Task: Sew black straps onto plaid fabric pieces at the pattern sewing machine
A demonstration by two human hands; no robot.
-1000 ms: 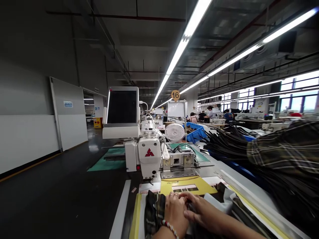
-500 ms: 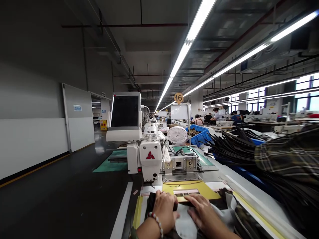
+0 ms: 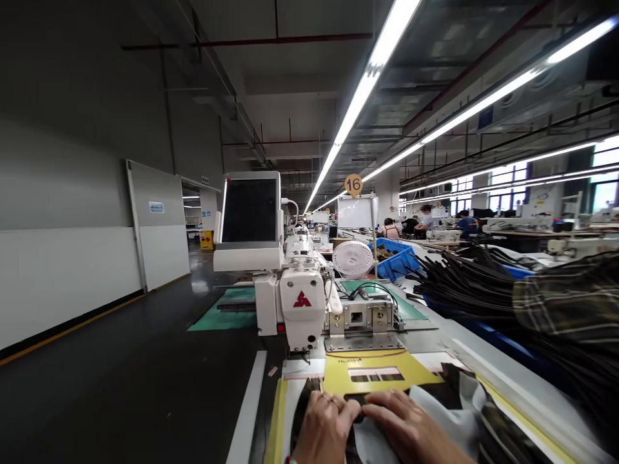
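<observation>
My left hand (image 3: pixel 325 426) and my right hand (image 3: pixel 412 429) lie side by side at the bottom edge, fingers pressed flat on a dark plaid fabric piece (image 3: pixel 476 412) with a pale lining. Their fingertips reach the near edge of a yellow template (image 3: pixel 377 377) with a slotted window. The template lies on the table under the clamp frame (image 3: pixel 362 319) of a white sewing machine (image 3: pixel 300 309) with a red logo.
A screen (image 3: pixel 250 212) stands on the machine. Behind it are a small white fan (image 3: pixel 353 259), a blue bin (image 3: pixel 399 261) and a round sign numbered 16 (image 3: pixel 353 185). Stacks of dark strips (image 3: pixel 464 280) and plaid cloth (image 3: pixel 570 303) fill the right. Dark floor lies left; people sit far back.
The view has shifted a little. My hands have slid forward along the fabric toward the yellow template, and my left wrist with its bead bracelet has dropped out of view.
</observation>
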